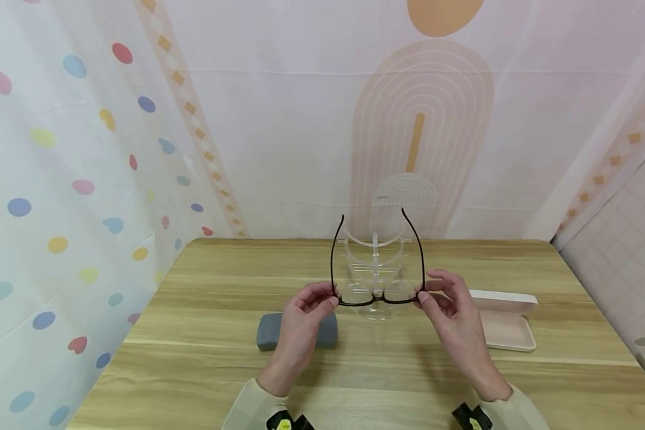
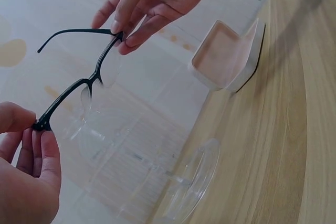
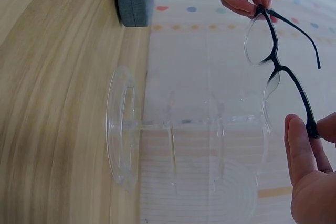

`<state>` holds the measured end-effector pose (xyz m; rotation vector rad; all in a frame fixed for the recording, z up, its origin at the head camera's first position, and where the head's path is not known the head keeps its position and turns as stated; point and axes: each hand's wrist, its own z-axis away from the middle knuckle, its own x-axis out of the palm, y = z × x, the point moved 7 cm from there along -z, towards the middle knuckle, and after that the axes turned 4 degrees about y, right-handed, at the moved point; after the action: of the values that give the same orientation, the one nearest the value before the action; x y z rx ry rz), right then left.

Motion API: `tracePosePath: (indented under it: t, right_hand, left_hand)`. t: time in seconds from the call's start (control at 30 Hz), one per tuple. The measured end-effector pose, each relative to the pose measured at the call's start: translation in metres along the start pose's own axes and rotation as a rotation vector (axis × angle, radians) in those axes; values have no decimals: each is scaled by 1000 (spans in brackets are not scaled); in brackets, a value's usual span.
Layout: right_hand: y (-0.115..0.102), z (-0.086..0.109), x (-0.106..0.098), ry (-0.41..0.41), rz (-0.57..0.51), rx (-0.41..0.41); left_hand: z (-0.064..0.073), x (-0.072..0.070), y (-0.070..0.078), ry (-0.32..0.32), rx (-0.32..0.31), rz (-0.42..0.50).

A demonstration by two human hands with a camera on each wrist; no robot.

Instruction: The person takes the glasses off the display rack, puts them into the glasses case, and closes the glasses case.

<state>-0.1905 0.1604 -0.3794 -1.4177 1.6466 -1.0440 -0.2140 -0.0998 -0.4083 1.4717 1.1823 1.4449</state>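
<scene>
A pair of black-framed eyeglasses is held up between both hands, its temples spread and pointing toward the back curtain. My left hand pinches the left hinge corner between thumb and fingers. At the opposite hinge corner, my right hand grips the frame the same way. Behind and below the glasses stands a clear tiered display stand, its round base resting on the table. In the right wrist view the eyeglasses appear above the stand's bars, near its top end.
A grey glasses case lies closed beside the left hand, partly hidden by it. To the right, an open white case with a pale pink lining sits on the wooden table. A patterned curtain hangs behind the table.
</scene>
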Motion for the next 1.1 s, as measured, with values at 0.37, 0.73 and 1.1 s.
tracePosePath:
  t: [0.37,0.73,1.1]
  right_hand:
    - [1,-3,2,15,-13,37]
    - [0,-3,5,32,20,13]
    - [-3,-3,5,31,93,-37]
  left_hand:
    - [0,0,2,40,15,8]
    - [-1,-1,5,100,37,64]
    - [-1,-1,6,102,55,74]
